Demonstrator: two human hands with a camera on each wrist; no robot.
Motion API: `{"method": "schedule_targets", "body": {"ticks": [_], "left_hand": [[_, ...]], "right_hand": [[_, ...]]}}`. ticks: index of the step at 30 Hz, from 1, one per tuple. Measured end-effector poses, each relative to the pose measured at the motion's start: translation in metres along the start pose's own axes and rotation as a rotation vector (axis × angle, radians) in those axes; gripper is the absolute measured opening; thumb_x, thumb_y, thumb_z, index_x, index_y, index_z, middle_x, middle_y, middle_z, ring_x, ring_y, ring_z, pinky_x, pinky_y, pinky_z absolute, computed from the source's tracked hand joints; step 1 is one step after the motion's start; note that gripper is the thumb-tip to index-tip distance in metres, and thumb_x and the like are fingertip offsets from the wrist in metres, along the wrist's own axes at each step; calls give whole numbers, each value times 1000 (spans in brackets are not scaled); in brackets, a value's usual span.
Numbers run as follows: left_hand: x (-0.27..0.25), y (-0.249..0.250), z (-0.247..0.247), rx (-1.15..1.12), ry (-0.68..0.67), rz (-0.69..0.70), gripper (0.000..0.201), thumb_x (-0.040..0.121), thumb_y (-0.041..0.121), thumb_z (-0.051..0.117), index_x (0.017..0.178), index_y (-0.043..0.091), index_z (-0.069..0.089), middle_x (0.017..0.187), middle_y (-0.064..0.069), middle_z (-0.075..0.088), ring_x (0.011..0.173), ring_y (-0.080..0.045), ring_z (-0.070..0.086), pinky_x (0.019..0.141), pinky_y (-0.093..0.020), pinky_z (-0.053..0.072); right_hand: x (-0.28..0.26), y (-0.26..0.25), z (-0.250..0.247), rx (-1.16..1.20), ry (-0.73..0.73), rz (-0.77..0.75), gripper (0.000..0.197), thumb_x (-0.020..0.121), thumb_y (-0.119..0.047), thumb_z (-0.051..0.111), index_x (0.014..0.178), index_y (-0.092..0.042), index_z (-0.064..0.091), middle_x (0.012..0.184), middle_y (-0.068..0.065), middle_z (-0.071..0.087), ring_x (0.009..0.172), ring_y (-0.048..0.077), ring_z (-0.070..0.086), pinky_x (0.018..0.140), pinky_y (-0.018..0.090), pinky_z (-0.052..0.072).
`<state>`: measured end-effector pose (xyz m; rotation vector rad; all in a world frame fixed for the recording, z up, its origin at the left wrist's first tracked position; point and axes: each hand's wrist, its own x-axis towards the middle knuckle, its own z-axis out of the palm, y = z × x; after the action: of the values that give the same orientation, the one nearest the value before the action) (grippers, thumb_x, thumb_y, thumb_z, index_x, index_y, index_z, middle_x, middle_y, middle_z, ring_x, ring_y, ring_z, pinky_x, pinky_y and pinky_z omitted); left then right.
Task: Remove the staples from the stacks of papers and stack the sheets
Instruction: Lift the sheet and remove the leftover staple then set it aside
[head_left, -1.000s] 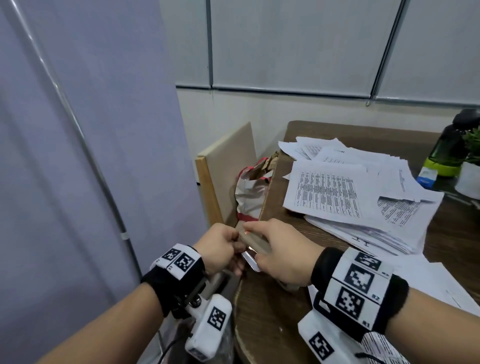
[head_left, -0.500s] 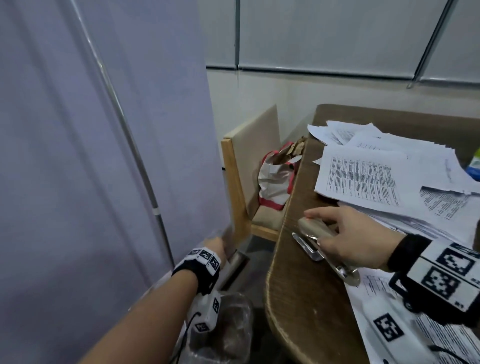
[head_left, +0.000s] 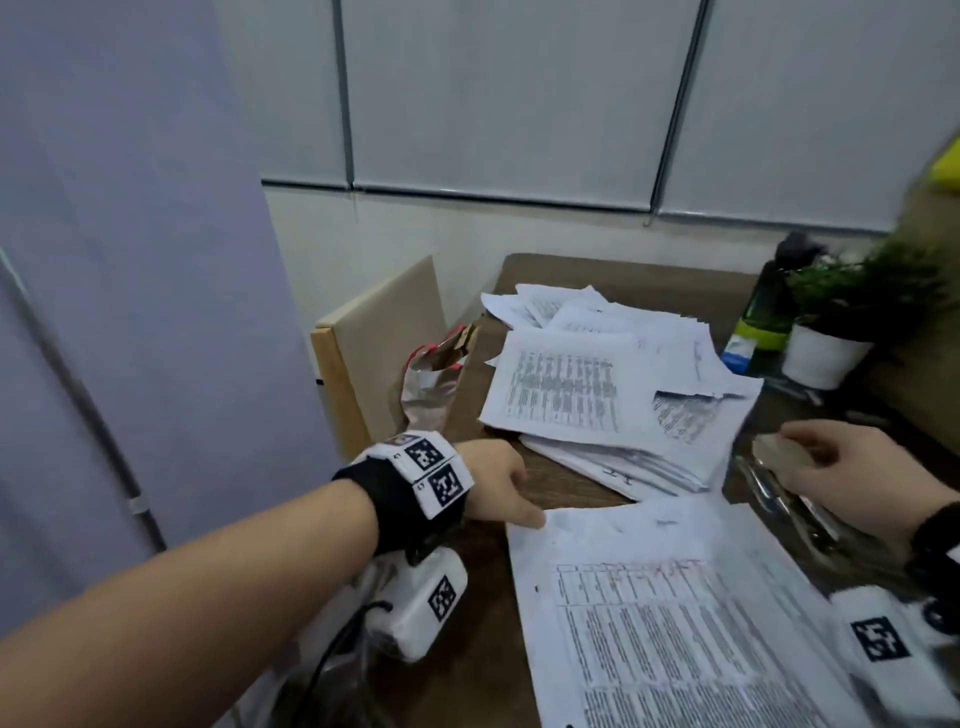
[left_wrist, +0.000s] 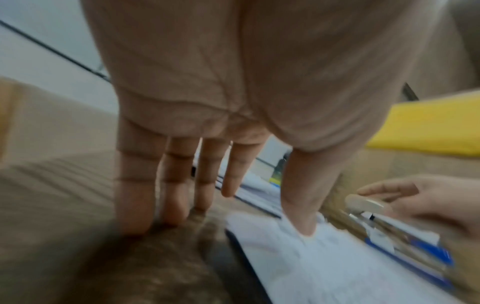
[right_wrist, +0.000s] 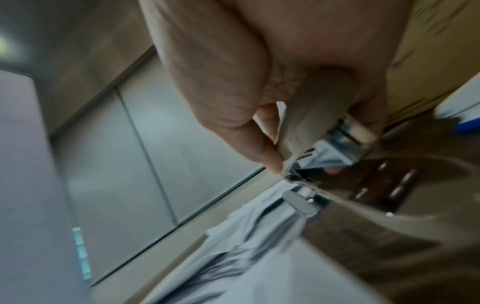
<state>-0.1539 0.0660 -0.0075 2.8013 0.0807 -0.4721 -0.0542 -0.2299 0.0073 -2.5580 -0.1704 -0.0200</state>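
Observation:
A stapled set of printed sheets lies on the near part of the brown table. My left hand rests beside its top left corner. In the left wrist view the straight fingers touch the bare wood and the thumb presses the paper corner. A loose pile of printed sheets spreads across the far part of the table. At the right, my right hand grips a stapler with a beige top and metal base, also seen as the stapler in the right wrist view, just above the table.
A wooden chair with a crumpled red and white bag stands left of the table. A dark bottle and a potted plant stand at the far right. A purple partition closes off the left side.
My left hand came up from below the table edge and landed at the paper corner. My right hand carried the stapler from the table's left edge over to the right.

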Motion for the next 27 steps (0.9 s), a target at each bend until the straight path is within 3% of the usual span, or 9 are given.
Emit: {"method": "schedule_targets", "body": {"ticks": [2, 5, 10, 13, 15, 18, 21, 23, 27], "left_hand": [[13, 16, 10, 74, -50, 10, 60, 84, 50, 70, 124, 7, 58, 118, -7, 61, 112, -28, 59, 86, -33, 47], [25, 31, 21, 94, -89, -28, 68, 74, 50, 78, 126, 15, 52, 120, -1, 57, 113, -24, 57, 89, -32, 48], [37, 52, 20, 101, -14, -40, 39, 75, 40, 77, 109, 22, 66, 99, 8, 62, 90, -11, 61, 75, -22, 50], [43, 65, 4, -74, 167, -27, 26, 79, 36, 75, 97, 18, 71, 97, 2, 70, 89, -13, 65, 76, -25, 51], [50, 73, -8, -266, 324, -23, 15, 77, 29, 77, 82, 17, 71, 83, -1, 73, 80, -16, 68, 72, -28, 53], [56, 84, -21, -490, 472, -17, 16, 76, 27, 82, 77, 22, 66, 77, 2, 70, 77, -17, 67, 75, -31, 52], [56, 90, -27, -576, 502, 41, 25, 78, 30, 82, 76, 31, 57, 81, 7, 63, 75, -11, 60, 68, -25, 43], [56, 89, -30, -633, 492, 72, 18, 79, 29, 81, 81, 27, 63, 78, 3, 68, 70, -11, 63, 60, -23, 42], [49, 73, -30, -914, 462, 127, 10, 80, 17, 80, 86, 13, 72, 85, -14, 76, 81, -35, 73, 81, -49, 58]], "right_hand": [[14, 31, -7, -61, 5, 93, 41, 86, -15, 68, 124, -4, 62, 117, 17, 65, 97, 29, 61, 87, 31, 45], [37, 57, -2, -109, -77, 168, 37, 92, -27, 60, 123, -5, 61, 114, 15, 67, 81, 24, 62, 76, 29, 48], [80, 57, -2, -84, 2, 124, 44, 89, -29, 63, 131, -18, 57, 134, 5, 57, 123, 25, 53, 103, 33, 43], [95, 72, -30, -346, 43, 184, 41, 89, -24, 56, 128, -34, 52, 135, 7, 50, 130, 33, 39, 107, 46, 34], [92, 95, -49, -560, -8, 289, 28, 82, -32, 55, 110, -34, 51, 120, 12, 55, 116, 38, 49, 100, 48, 40], [75, 130, -59, -666, -119, 316, 37, 89, -51, 48, 93, -15, 58, 91, 8, 63, 83, 27, 61, 79, 31, 49], [68, 143, -70, -471, -87, 390, 55, 72, -63, 56, 87, -10, 59, 79, 8, 60, 82, 29, 64, 75, 33, 52], [71, 142, -77, -173, -32, 372, 49, 62, -52, 69, 79, -7, 61, 73, 9, 61, 69, 26, 62, 62, 30, 51], [36, 91, -96, 1079, 38, 215, 3, 87, -7, 52, 85, -7, 55, 69, 9, 58, 62, 23, 58, 61, 35, 52]]}}
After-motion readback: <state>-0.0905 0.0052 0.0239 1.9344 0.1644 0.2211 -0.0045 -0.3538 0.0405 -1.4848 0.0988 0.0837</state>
